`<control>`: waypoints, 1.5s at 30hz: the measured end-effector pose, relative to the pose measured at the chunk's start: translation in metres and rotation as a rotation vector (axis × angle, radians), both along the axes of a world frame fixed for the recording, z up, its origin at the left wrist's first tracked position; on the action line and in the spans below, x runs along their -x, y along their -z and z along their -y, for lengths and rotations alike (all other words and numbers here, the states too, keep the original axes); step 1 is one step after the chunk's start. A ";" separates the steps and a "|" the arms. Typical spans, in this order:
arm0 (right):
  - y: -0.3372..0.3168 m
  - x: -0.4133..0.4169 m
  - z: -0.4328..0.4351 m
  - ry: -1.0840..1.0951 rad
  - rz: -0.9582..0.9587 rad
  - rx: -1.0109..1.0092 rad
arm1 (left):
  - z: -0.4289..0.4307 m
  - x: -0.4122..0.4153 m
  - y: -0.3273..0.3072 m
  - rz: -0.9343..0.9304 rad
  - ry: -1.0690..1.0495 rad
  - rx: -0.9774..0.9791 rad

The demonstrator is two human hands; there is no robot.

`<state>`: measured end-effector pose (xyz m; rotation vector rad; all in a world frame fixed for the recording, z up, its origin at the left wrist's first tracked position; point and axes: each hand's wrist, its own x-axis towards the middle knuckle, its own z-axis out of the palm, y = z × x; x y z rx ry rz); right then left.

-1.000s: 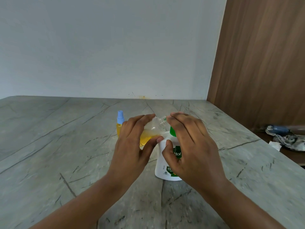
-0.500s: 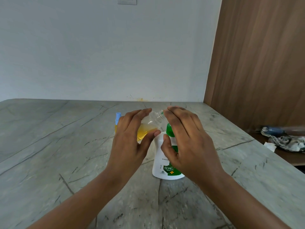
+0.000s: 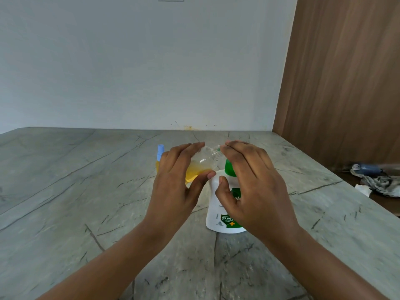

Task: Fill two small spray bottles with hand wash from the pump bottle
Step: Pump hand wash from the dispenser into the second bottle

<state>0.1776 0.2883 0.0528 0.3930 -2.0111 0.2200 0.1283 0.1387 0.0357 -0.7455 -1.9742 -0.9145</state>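
My left hand (image 3: pixel 175 187) grips a small clear bottle (image 3: pixel 203 164), tilted with its open neck toward the right and partly filled with yellow liquid. Its neck meets the top of the white pump bottle (image 3: pixel 217 215), which has a green collar (image 3: pixel 229 168) and stands on the grey stone table (image 3: pixel 65 202). My right hand (image 3: pixel 249 187) lies over the pump top with straight fingers, thumb beside the bottle's shoulder; the pump head is hidden under it. A second small bottle with a blue spray cap (image 3: pixel 160 151) and yellow liquid stands behind my left hand.
A white wall rises behind the table and a wooden panel (image 3: pixel 346 83) stands at the right. Crumpled cloth and paper (image 3: pixel 378 180) lie on a lower dark surface past the table's right edge.
Both hands and the bottles keep their pose. The view has shifted slightly, so everything sits a little lower and nearer in the frame.
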 end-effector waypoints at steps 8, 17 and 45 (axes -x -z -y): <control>0.005 -0.001 0.000 0.036 0.016 -0.019 | -0.001 -0.001 0.006 0.017 0.005 0.011; -0.004 -0.002 -0.001 0.020 0.004 -0.012 | -0.001 -0.004 0.000 0.016 0.005 -0.025; 0.010 0.003 0.001 0.030 -0.040 -0.056 | 0.000 -0.002 0.005 0.015 0.011 0.015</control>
